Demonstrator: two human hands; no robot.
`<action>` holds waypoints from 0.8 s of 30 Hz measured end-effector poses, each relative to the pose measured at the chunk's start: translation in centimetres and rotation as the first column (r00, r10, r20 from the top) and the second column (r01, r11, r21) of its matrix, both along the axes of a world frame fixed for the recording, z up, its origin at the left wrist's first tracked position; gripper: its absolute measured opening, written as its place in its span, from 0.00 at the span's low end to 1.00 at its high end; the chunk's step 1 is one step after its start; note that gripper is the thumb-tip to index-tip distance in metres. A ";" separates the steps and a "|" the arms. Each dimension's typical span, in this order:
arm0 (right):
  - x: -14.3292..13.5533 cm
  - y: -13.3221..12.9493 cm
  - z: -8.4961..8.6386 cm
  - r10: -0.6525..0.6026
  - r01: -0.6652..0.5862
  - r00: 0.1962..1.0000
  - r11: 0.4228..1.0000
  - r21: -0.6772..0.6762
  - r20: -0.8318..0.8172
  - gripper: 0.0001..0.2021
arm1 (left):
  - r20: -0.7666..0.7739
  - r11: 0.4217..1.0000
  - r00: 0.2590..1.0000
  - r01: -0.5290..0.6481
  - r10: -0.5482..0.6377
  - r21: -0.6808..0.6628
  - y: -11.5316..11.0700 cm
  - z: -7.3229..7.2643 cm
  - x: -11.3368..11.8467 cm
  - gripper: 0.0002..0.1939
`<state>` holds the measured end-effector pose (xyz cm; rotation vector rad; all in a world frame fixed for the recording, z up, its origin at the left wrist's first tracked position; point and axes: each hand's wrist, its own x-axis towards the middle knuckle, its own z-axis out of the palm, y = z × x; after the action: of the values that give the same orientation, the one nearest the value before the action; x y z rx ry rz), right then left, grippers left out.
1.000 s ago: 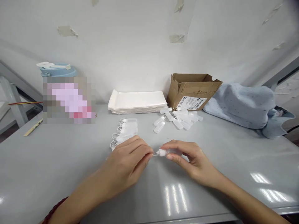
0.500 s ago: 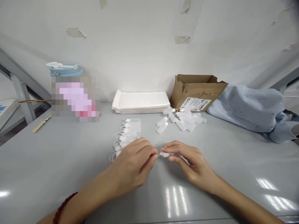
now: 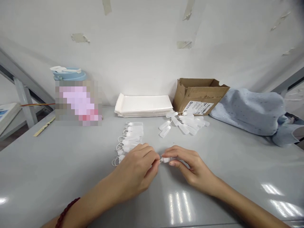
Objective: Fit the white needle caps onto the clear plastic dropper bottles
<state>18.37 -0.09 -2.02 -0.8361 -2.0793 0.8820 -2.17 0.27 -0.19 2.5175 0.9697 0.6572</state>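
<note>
Between the thumb and fingers of my right hand (image 3: 187, 163) is a small translucent plastic dropper bottle (image 3: 166, 160), lying sideways with its white cap towards the left. My left hand (image 3: 140, 167) is closed in a pinch at the cap's tip, on a thin pale cord whose end the fingers hide. Just beyond my left hand, a column of similar bottles (image 3: 134, 133) lies on the table, white loops at their left ends; the nearest are partly covered by the hand. A loose pile of such bottles (image 3: 187, 122) rests farther back on the right.
A stack of white padded envelopes (image 3: 144, 104) lies against the wall, beside an open cardboard box (image 3: 201, 95). Light-blue speckled fabric (image 3: 247, 110) is heaped at right. At left stand a blue-lidded container (image 3: 70, 75), partly blurred out, and a thin yellowish strip (image 3: 44, 126).
My right hand has shifted slightly left and the gap between the hands has narrowed. Both hands keep their pinches at the bottle and its tip. The camera view has tilted a little.
</note>
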 end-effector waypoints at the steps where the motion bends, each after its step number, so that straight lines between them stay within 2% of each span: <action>1: -0.1 0.0 0.0 0.008 -0.008 1.000 1.000 -0.004 0.014 0.11 | -0.014 1.000 1.000 0.001 -0.001 0.003 0.0 0.0 0.1 0.11; 5: -0.4 -0.1 -0.1 0.034 -0.035 0.998 0.999 0.028 0.048 0.10 | -0.090 1.000 0.996 0.009 -0.009 0.007 0.3 -0.1 -0.1 0.13; 9: -0.4 0.1 -0.4 0.015 -0.017 0.998 1.000 0.025 0.060 0.10 | -0.095 1.000 0.995 0.023 -0.022 0.008 0.4 -0.1 -0.4 0.11; 15: -0.3 0.5 -0.6 -0.036 0.032 0.997 0.998 0.052 0.068 0.09 | -0.138 0.989 0.990 0.034 -0.014 0.143 0.6 0.1 -0.4 0.12; 21: 0.6 1.9 -1.7 -0.237 0.170 0.944 0.946 0.277 0.229 0.16 | -0.185 0.971 0.978 -0.057 0.102 0.230 0.5 0.3 -0.4 0.15; 24: 1.1 2.7 -2.1 -0.254 0.144 0.905 0.938 0.315 0.343 0.18 | -0.225 0.951 0.968 -0.033 0.107 0.309 0.5 0.1 -0.4 0.17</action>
<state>19.43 2.60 -4.11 -1.1055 -2.3216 0.3120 -2.59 0.81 -0.09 2.8979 1.1205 0.5680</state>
